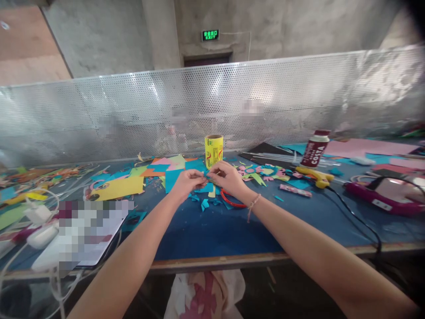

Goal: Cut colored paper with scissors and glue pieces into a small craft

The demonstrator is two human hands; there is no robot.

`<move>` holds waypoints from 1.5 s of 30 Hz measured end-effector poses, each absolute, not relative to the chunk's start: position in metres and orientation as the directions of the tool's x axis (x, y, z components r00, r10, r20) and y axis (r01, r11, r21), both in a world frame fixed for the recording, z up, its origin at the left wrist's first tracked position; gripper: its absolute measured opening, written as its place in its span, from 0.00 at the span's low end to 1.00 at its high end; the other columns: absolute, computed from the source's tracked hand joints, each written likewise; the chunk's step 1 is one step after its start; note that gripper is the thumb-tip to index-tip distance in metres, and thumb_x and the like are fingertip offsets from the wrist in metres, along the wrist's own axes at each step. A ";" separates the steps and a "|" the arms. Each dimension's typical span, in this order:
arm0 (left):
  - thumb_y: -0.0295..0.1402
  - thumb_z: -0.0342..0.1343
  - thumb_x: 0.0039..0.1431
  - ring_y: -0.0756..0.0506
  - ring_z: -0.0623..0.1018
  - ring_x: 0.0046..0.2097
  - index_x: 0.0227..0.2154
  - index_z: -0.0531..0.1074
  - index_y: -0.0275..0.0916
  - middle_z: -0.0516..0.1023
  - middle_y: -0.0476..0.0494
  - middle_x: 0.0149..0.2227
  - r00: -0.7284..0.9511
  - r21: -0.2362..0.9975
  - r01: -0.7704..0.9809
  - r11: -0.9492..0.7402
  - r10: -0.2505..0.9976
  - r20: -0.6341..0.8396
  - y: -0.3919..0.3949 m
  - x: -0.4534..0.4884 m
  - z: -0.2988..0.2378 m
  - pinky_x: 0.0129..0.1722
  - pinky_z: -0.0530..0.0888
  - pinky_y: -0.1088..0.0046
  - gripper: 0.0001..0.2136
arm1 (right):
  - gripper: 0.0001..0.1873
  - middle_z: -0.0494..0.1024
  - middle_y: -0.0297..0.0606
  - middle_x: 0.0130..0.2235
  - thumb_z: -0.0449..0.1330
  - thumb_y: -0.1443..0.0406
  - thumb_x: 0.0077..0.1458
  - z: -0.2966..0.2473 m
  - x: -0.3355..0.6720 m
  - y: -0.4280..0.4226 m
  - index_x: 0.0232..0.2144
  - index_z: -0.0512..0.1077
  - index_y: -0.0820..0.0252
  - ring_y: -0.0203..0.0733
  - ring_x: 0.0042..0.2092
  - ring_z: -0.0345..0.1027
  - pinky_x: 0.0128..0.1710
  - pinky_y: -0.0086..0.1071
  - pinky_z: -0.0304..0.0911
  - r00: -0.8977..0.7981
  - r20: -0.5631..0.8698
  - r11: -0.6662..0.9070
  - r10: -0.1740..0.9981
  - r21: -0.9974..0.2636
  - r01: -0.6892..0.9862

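My left hand (188, 185) and my right hand (229, 180) meet over the middle of the table, fingertips pinched. Between them is a small piece of blue paper (206, 178), mostly hidden by the fingers. Blue paper scraps (205, 204) lie just below the hands. A red loop (236, 204), perhaps a scissors handle, rests under my right hand. Right behind the hands stands a yellow cardboard roll (214, 148), upright. To the right of my right hand lie pink, blue and green paper cut-outs (260, 173).
Coloured paper sheets (121, 188) spread out at left, near a phone-like white slab (83, 239) and white cables. At right are a yellow glue gun (315, 178) with a black cord, a COSTA bottle (316, 149) and a purple-cased item (381, 200). A perforated metal screen (142, 110) closes the back.
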State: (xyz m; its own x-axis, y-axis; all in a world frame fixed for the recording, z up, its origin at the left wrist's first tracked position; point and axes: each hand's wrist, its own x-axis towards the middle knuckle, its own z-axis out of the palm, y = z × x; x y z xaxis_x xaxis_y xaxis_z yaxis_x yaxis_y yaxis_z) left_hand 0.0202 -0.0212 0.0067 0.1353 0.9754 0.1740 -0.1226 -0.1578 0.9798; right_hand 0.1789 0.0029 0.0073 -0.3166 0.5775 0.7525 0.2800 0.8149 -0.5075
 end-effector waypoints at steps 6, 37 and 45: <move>0.31 0.62 0.38 0.52 0.73 0.24 0.24 0.68 0.32 0.74 0.46 0.22 0.151 0.976 -0.108 -0.189 0.967 0.204 -0.021 0.019 0.005 0.28 0.70 0.74 0.11 | 0.05 0.68 0.32 0.24 0.55 0.64 0.48 0.003 0.173 0.002 0.24 0.66 0.61 0.33 0.26 0.61 0.27 0.27 0.58 -0.235 0.659 0.700 0.715 -0.674 0.238; 0.32 0.63 0.35 0.53 0.71 0.23 0.24 0.69 0.32 0.72 0.48 0.20 0.036 0.964 -0.201 -0.172 0.983 0.182 -0.017 0.025 -0.001 0.28 0.68 0.76 0.12 | 0.17 0.71 0.33 0.28 0.62 0.60 0.39 -0.004 0.163 0.008 0.33 0.66 0.60 0.34 0.30 0.66 0.33 0.32 0.63 -0.259 0.452 0.456 0.854 -0.889 -0.047; 0.35 0.60 0.40 0.53 0.71 0.24 0.24 0.70 0.32 0.74 0.45 0.24 0.123 0.973 -0.111 -0.205 0.968 0.218 -0.013 0.022 -0.010 0.27 0.68 0.76 0.11 | 0.11 0.69 0.32 0.23 0.61 0.60 0.39 -0.005 0.161 0.008 0.23 0.67 0.63 0.32 0.25 0.63 0.27 0.29 0.60 -0.234 0.413 0.422 0.880 -0.907 -0.015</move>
State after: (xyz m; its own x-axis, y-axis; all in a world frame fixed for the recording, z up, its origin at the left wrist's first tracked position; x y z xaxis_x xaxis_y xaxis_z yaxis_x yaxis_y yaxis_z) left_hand 0.0221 -0.0129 -0.0102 0.1230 0.9682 0.2178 -0.1108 -0.2047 0.9725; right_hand 0.1614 0.0082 -0.0051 -0.2338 0.8800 0.4134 -0.0150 0.4219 -0.9065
